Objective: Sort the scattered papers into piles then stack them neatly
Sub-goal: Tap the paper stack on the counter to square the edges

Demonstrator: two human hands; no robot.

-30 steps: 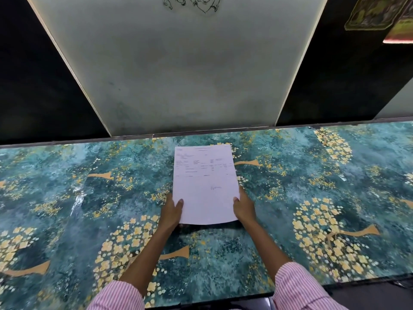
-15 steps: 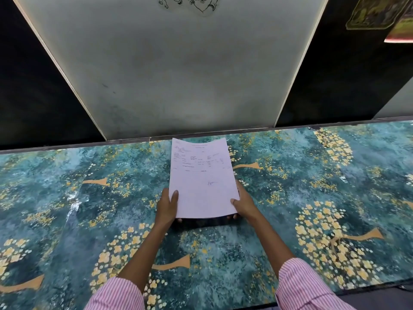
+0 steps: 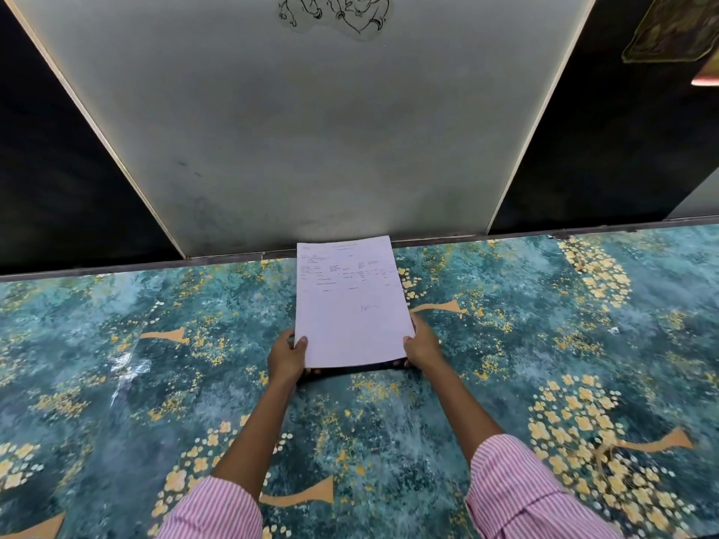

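A stack of white papers (image 3: 350, 313), printed text on the top sheet, is tilted up off the teal floral table (image 3: 155, 383), its far edge raised toward the wall. My left hand (image 3: 287, 357) grips the stack's near left corner, thumb on top. My right hand (image 3: 422, 348) grips the near right corner, thumb on top and fingers underneath. A dark shadow lies on the table under the stack's near edge.
A pale wall panel (image 3: 311, 130) rises right behind the table's back edge (image 3: 116, 264), flanked by dark panels. The table's front edge runs near my striped sleeves at the bottom right.
Both hands have lifted the stack from lying flat on the table, tilting its far edge up and toward the wall. My grip on the near corners is unchanged.
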